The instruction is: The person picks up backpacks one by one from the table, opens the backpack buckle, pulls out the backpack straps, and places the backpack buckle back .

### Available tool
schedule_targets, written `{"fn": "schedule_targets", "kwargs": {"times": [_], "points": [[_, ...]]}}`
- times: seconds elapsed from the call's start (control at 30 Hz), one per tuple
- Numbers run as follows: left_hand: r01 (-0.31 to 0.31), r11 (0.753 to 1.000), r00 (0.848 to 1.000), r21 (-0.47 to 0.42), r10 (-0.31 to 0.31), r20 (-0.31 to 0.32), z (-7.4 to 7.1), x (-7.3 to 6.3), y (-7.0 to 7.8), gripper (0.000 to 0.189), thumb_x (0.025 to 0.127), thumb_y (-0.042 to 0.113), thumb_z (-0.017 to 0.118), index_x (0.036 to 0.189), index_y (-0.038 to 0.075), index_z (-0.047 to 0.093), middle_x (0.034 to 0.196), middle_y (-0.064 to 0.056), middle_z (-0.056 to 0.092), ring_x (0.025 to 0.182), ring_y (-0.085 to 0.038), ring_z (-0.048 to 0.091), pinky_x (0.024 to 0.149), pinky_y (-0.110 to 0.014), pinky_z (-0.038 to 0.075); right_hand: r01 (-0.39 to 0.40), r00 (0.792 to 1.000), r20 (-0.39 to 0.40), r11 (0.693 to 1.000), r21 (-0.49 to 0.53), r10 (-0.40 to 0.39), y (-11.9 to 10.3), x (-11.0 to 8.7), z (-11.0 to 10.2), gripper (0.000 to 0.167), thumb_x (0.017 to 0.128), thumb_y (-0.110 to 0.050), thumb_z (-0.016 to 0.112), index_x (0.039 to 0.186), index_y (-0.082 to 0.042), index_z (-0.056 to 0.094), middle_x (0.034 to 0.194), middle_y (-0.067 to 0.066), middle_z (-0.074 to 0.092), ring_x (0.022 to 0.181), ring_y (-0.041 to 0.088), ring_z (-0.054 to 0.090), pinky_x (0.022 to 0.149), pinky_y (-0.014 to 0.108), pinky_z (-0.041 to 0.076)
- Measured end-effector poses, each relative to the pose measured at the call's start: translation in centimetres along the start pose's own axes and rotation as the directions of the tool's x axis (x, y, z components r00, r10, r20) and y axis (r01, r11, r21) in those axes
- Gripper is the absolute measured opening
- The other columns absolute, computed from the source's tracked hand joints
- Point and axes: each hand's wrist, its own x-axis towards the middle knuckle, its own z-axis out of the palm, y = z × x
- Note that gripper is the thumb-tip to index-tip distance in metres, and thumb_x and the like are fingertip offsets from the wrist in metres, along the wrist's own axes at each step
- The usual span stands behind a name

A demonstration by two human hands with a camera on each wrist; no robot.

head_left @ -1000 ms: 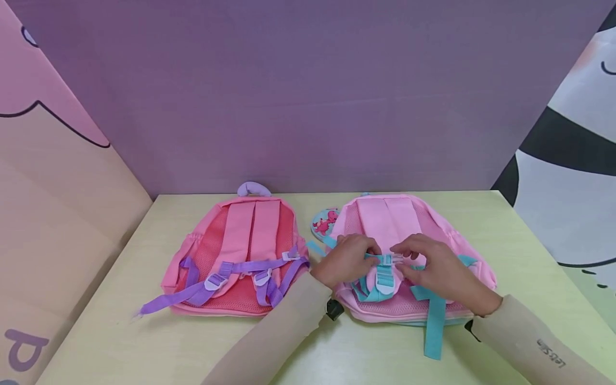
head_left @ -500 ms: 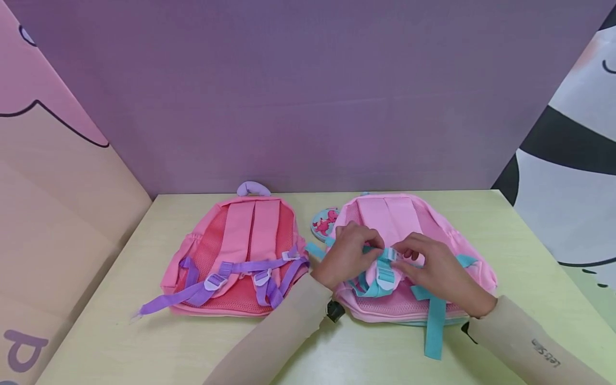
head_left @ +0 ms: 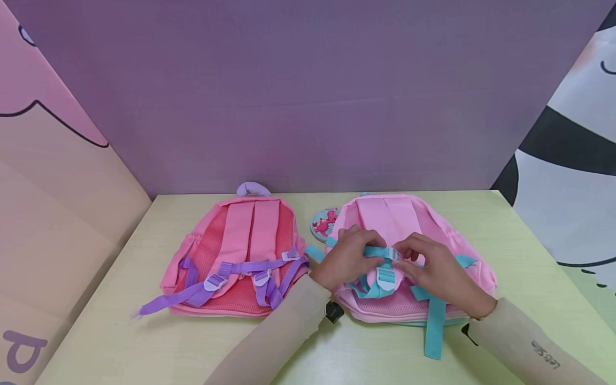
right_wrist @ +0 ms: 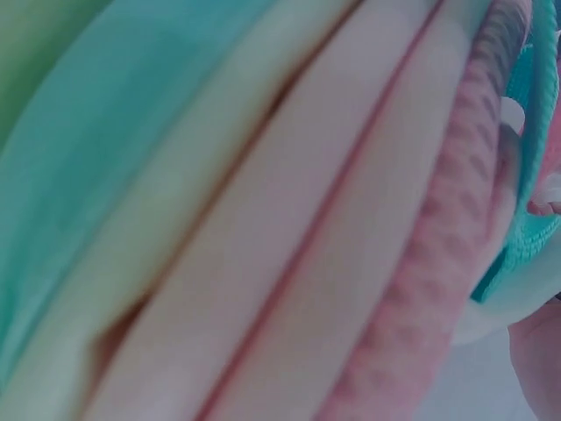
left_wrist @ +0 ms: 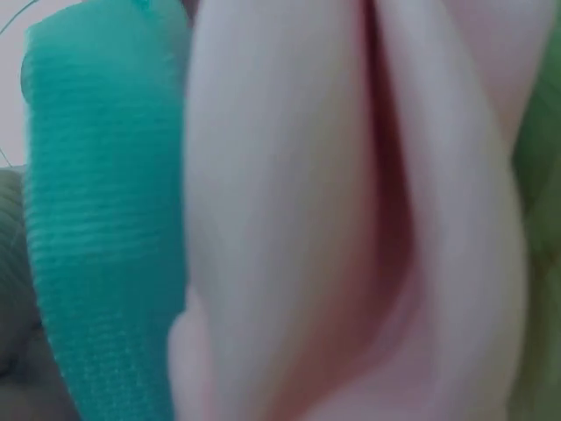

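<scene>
A light pink backpack (head_left: 390,219) lies back-side up on the table, its teal straps gathered over the lower middle. My left hand (head_left: 351,255) pinches a teal strap (head_left: 374,251) between thumb and fingers. On the other side of a small pale buckle (head_left: 392,254), my right hand (head_left: 428,262) pinches at the buckle's right end. Just below hangs a strap adjuster (head_left: 385,276) threaded with teal webbing. The left wrist view is filled by teal webbing (left_wrist: 105,210) and pink fabric (left_wrist: 280,210) close up. Pink folds (right_wrist: 289,210) cover most of the right wrist view.
To the left lies a coral backpack (head_left: 231,251) with purple straps (head_left: 178,297). A round patterned tag (head_left: 324,223) sits between the bags. One loose teal strap end (head_left: 434,331) hangs over the table's front area (head_left: 375,358). A purple panel (head_left: 308,96) stands behind.
My left hand has risen slightly and its grip along the teal strap has shifted. The buckle, now turned and lifted a little, sits closer to the right fingertips. The coral backpack has stayed put.
</scene>
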Motion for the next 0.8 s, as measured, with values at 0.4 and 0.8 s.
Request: {"fn": "schedule_targets", "kwargs": {"times": [0.4, 0.8], "points": [[-0.077, 0.997, 0.997, 0.02, 0.077, -0.015, 0.41, 0.11, -0.13, 0.01, 0.081, 0.027, 0.076, 0.088, 0.02, 0.073, 0.08, 0.018, 0.056, 0.083, 0.002, 0.045, 0.079, -0.021, 0.032, 0.031, 1.0, -0.001, 0.999, 0.033, -0.031, 0.09, 0.03, 0.25, 0.03, 0.076, -0.006, 0.079, 0.101, -0.017, 0.066, 0.082, -0.013, 0.053, 0.074, 0.006, 0.05, 0.064, 0.022, 0.046], [0.002, 0.998, 1.0, -0.068, -0.003, -0.019, 0.41, -0.23, -0.24, 0.015, 0.088, 0.021, 0.069, 0.102, 0.017, 0.067, 0.09, 0.015, 0.057, 0.091, -0.001, 0.046, 0.084, -0.02, 0.035, 0.003, 1.0, 0.025, 1.0, 0.021, -0.003, 0.35, -0.18, 0.09, 0.033, 0.075, -0.007, 0.08, 0.104, -0.017, 0.066, 0.084, -0.013, 0.053, 0.075, 0.006, 0.05, 0.065, 0.024, 0.048]]}}
